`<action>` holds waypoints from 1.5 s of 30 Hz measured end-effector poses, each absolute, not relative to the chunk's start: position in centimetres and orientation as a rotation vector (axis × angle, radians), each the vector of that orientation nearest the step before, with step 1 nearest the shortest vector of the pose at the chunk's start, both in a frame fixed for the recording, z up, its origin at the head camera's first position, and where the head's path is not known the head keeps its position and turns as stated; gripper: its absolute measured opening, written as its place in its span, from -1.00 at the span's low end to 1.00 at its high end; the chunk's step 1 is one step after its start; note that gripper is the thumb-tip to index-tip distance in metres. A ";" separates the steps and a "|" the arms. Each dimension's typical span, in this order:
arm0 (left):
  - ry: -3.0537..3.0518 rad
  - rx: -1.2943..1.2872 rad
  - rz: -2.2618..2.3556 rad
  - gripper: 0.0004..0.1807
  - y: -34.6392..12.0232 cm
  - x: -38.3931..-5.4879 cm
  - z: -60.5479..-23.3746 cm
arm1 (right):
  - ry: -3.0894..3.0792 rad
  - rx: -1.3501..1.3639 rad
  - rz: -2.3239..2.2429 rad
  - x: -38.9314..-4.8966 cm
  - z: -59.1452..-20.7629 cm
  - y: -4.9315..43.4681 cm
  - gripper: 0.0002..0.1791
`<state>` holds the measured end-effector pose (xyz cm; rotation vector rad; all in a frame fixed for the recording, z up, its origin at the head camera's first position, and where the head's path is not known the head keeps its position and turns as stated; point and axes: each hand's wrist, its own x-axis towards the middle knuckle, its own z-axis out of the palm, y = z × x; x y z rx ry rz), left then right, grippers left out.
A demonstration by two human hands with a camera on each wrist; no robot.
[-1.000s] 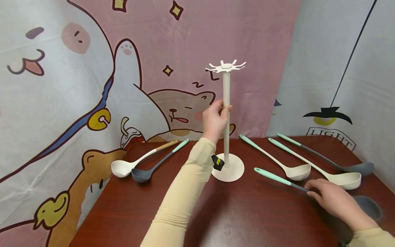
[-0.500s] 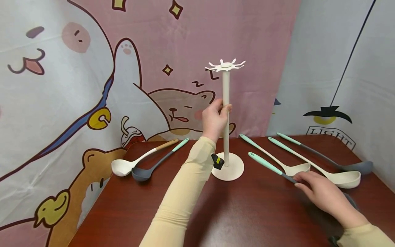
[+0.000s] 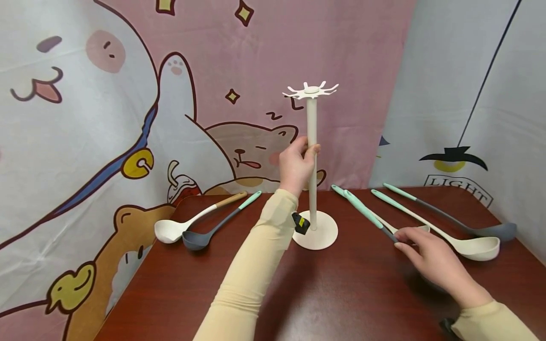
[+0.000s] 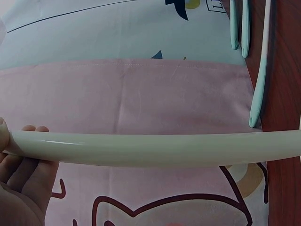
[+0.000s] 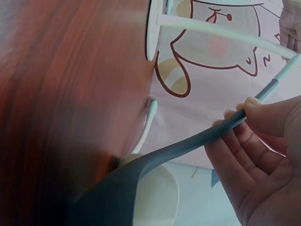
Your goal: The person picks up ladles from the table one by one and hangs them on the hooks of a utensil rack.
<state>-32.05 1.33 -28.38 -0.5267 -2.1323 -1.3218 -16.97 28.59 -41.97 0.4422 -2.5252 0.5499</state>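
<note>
R hand [image 3: 435,263] grips gray shaft of mint-handled ladle [image 3: 362,208]; L hand [image 3: 295,166] holds pole of white stand [image 3: 313,199]. Ladle now nearer stand, not hung. Vs 1 s ago: handle end higher, steeper, overlapping cream ladle [image 3: 337,190] in head view; stand approx. unmoved.

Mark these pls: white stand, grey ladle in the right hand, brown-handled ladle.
White stand [image 3: 313,189]: head view, on the pole below the gripping fingers.
Held grey ladle [image 5: 188,144]: right wrist view, on the grey shaft.
Brown-handled ladle [image 3: 201,216]: head view, on the white shaft.
</note>
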 end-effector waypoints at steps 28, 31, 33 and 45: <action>-2.119 -0.539 -1.320 -0.89 1.4 -31.9 -28.4 | -2.398 0.355 0.835 -19.1 -39.8 25.2 -0.76; -2.111 -0.540 -1.321 -0.89 1.4 -32.0 -28.4 | -2.408 0.354 0.874 -19.3 -39.5 25.0 -0.79; -2.108 -0.540 -1.321 -0.89 1.4 -32.0 -28.4 | -2.413 0.345 0.876 -19.4 -39.3 24.8 -0.80; -2.093 -0.558 -1.313 -0.91 1.4 -32.1 -28.6 | -2.356 0.349 0.903 -20.4 -37.9 23.8 -0.79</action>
